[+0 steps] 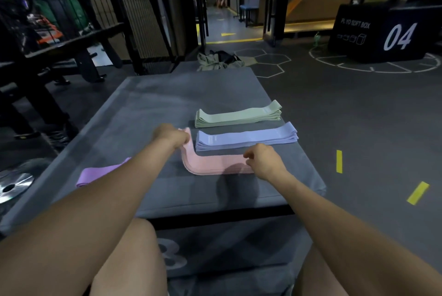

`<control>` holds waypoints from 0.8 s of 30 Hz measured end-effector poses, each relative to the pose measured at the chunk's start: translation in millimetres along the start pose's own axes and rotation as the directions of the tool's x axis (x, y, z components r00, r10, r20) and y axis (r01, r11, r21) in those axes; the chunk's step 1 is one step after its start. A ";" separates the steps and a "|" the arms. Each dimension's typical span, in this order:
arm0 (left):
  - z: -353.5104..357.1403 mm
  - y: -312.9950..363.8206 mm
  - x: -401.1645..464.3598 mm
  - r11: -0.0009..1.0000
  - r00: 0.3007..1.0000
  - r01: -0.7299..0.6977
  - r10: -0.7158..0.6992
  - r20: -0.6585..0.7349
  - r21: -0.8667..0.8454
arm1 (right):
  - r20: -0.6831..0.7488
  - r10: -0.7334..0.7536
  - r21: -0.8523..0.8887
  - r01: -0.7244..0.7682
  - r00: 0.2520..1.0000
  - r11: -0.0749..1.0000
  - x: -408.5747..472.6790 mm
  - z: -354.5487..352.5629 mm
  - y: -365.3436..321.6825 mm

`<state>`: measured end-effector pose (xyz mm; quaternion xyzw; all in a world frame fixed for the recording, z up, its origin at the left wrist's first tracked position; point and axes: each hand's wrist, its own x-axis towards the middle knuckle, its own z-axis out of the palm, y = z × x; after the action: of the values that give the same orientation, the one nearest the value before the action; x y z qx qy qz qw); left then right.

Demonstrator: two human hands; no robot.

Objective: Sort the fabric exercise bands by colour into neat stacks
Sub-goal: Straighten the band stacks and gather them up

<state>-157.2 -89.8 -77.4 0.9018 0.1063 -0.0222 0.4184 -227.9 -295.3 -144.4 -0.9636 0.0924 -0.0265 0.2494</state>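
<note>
At the centre of the frame a stack of pale pink fabric exercise bands [215,164] lies on the grey padded box top [148,104], bent into an L: its left end turns upward toward the upper part of the frame. The left hand [171,135] grips that raised end with curled fingers. The right hand [263,160] pinches the stack's other end, just below the flat stack of lilac-blue fabric bands [246,139]. Above that lies a stack of sage-green fabric bands [239,116], also flat and squared. A single purple fabric band [100,173] lies apart at the left of the frame, partly behind the left forearm.

The pink bands look light, soft and floppy; layers probably slide against one another, so the stack likely fans if dragged by one end. Holding both ends at once, with the whole thickness pinched, seems the best way to straighten it parallel to the other stacks.
</note>
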 end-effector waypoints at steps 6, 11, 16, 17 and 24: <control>77.9 40.5 -37.3 0.998 0.977 -0.070 0.069 0.200 -0.002 | -0.020 0.035 0.098 -0.033 0.999 0.995 -0.9 -16.0 21.5; 120.2 44.8 -45.7 0.977 0.967 -0.133 0.090 0.240 0.169 | -0.029 0.085 0.172 -0.078 0.996 0.982 -3.6 -17.5 43.2; 139.2 39.0 -44.8 0.965 0.953 -0.194 0.143 0.267 0.176 | -0.033 0.069 0.227 -0.059 0.997 0.972 -3.6 -16.5 52.2; 139.8 37.8 -45.2 0.961 0.947 -0.220 0.169 0.274 0.168 | -0.035 0.068 0.232 -0.058 0.997 0.971 -3.9 -16.3 53.3; 132.1 16.7 -43.0 0.855 0.832 -0.488 0.394 0.390 0.176 | -0.085 0.116 0.314 -0.084 0.990 0.946 -1.4 -15.3 57.2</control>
<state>-189.2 -208.0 -145.1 0.9320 -0.1843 -0.0938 0.2978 -240.2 -351.3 -158.8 -0.9040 0.1486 -0.0775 0.3932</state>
